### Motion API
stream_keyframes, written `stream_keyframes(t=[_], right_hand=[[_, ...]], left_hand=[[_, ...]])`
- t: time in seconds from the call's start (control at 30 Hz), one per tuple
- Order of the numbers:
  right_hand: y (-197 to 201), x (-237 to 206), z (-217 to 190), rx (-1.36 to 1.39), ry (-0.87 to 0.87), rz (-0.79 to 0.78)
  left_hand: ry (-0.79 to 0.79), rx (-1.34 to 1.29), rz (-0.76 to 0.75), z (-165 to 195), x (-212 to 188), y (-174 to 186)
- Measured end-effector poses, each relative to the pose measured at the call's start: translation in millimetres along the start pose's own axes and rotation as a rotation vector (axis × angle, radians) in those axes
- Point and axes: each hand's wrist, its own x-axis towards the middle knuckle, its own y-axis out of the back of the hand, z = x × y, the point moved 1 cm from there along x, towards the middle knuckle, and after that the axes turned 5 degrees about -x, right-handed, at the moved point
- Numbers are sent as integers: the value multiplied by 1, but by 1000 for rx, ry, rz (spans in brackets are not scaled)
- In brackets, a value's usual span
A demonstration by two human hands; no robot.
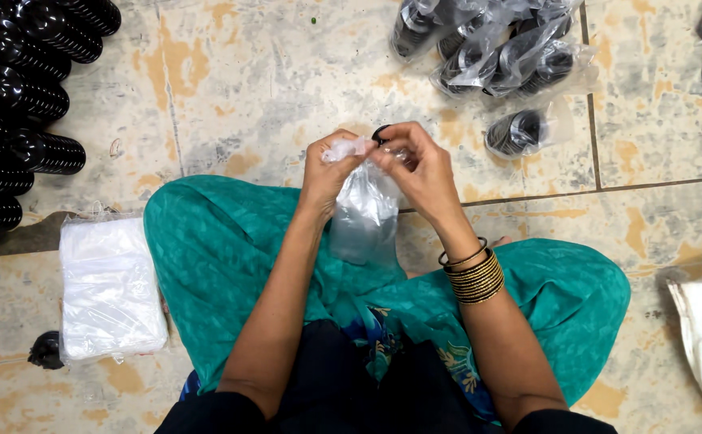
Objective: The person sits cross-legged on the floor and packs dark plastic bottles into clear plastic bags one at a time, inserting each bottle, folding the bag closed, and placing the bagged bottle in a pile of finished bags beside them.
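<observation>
Clear crinkly plastic bag (365, 210), pinched by left hand (328, 169), right hand (417, 165)

Worn, stained stone floor tiles (263, 88) with dark grout lines, under flat, even light.

Clear plastic bag (365, 210) hanging upright, mouth pinched.

Clear glossy plastic bag (365, 210); black rings (14, 88) glossy, probably plastic.
</observation>
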Motion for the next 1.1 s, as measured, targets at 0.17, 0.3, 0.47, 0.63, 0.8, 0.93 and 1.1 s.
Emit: stream_keyframes(t=[0.17,0.3,0.47,0.63,0.8,0.93,1.1], right_hand=[[-1,-2,5,-20,-52,-76],[3,0,6,-138,-20,25],[4,-1,5,-62,83,-41],[4,1,11,53,66,-76],[23,2,31,1118,-467,44],[21,2,45,750,-266,-173],[6,6,52,-322,240,214]], left_hand=[[-19,-49,-5,-8,-1,6],[84,-89,27,-1,-1,4],[81,-137,-59,13,-5,-5],[153,-219,-144,16,-8,-2],[477,-16,-273,4,-11,13],[375,248,-351,-13,-8,20],[-137,478,-65,-20,1,14]])
